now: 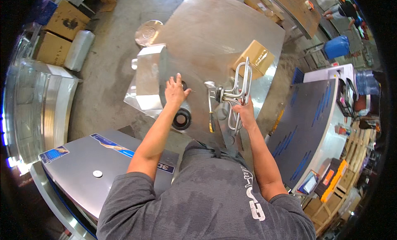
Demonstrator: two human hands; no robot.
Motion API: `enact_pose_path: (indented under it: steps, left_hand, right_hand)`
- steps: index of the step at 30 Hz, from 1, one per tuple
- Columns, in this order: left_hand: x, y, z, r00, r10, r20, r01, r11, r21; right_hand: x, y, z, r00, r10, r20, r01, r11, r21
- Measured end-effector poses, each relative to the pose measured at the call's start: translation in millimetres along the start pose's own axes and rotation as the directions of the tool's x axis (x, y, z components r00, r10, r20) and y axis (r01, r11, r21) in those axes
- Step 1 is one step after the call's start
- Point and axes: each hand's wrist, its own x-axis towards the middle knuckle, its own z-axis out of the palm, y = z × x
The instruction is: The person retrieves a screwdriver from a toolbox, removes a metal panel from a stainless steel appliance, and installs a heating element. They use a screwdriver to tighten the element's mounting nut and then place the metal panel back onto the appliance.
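My right hand point(245, 112) is wrapped round the bent tubes of a shiny tubular heating element point(247, 81), whose dark round flange points left, toward the middle of the metal table. My left hand point(176, 92), fingers spread and holding nothing, is over the edge of a sheet-metal housing point(149, 79). Partly covered by that hand is a dark round part; whether the hand touches it I cannot tell. Nearer to me lies a black ring point(181, 119) with a hole in its middle. Between my hands rests an adjustable wrench point(210, 108) with a yellow and black handle.
On the metal table point(206, 21) a small cardboard box point(257, 58) stands beyond the heating element. A round metal disc point(149, 32) is at its far left edge. Nearby are a large grey panel point(95, 161) at left and a dark-topped bench point(306, 128) at right.
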Motion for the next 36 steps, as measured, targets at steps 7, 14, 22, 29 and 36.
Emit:
enact_pose_path:
  steps: [7,14,22,29,36]
  left_hand:
    - [-72,63,-60,0.896,0.443,-0.037,-0.203,0.334,-0.92]
    - [-121,101,-79,0.965,0.148,0.216,0.254,-0.333,-0.908]
    - [-118,63,-95,0.996,-0.014,-0.084,-0.079,0.234,-0.969]
    - [-127,65,-92,0.979,-0.06,-0.196,-0.153,0.422,-0.894]
    - [-145,71,-90,0.981,-0.182,-0.06,-0.016,0.234,-0.972]
  right_hand:
    - [-31,-32,1,0.859,0.342,0.382,-0.512,0.603,0.612]
    - [-34,-42,54,0.805,0.169,0.569,-0.303,0.942,0.148]
    - [35,29,-39,0.978,-0.164,0.126,0.197,0.562,-0.803]
    - [95,62,-20,0.989,-0.146,0.01,0.072,0.427,-0.901]
    - [121,65,-20,0.973,0.181,-0.144,-0.191,0.275,-0.942]
